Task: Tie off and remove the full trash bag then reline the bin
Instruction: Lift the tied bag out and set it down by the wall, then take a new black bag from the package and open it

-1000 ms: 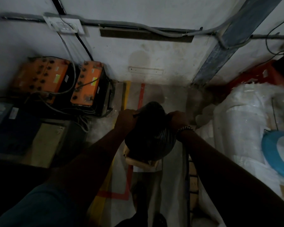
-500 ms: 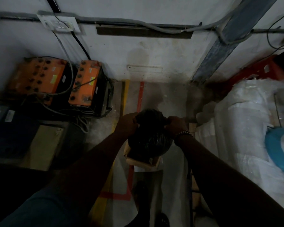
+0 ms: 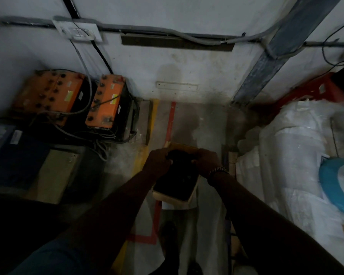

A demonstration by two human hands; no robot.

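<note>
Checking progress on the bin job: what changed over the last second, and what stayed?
The black bag, earlier bulging above the bin, has gone down into it; the left hand and right hand sank with it and still grip its top near the bin's far edge. Nothing was let go. The orange batteries and white sacks stayed put.

We are wearing a beaded bracelet [image 3: 218, 170], pale and dark beads alternating, just behind our right hand [image 3: 207, 158]. Well below and left of the bracelet, a teal short sleeve [image 3: 54, 257] is covering our left upper arm.
</note>
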